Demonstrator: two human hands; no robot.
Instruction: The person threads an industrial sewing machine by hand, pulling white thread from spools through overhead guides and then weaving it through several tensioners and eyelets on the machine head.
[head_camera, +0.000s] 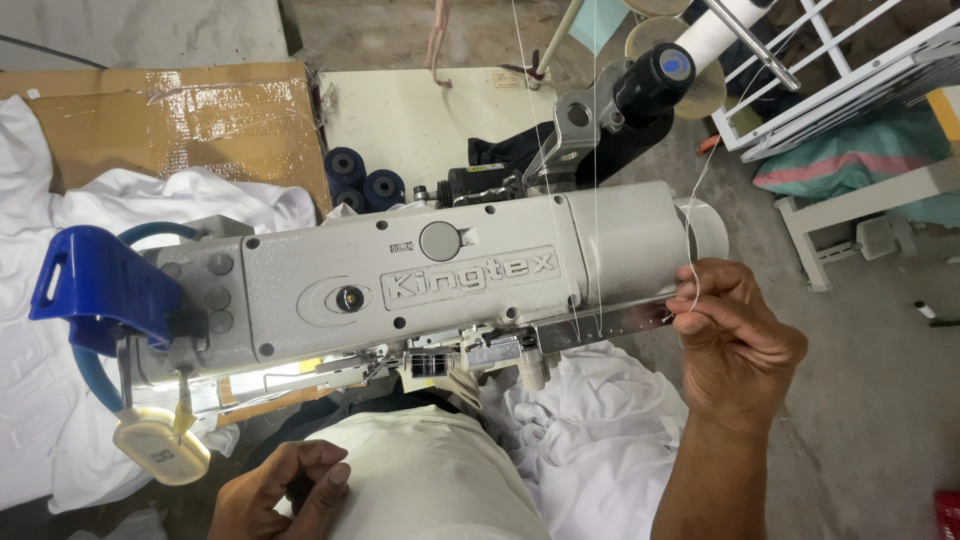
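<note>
Two bare hands work at a grey industrial sewing machine (440, 280) seen from above; the right hand (735, 335) is closed in a pinch on a thin white thread (697, 205) at the machine's right end, beside its round end cap, and the thread runs up from the fingertips toward a thread stand at the top of the view; the left hand (285, 490) rests low in the view with fingers loosely curled, holding nothing, near white fabric (590, 440) heaped under the machine's front edge; a blue plastic guard (95, 285) juts from the machine's left end; dark blue thread spools (362, 185) stand behind the machine, beside a sheet of brown cardboard (180, 120).
</note>
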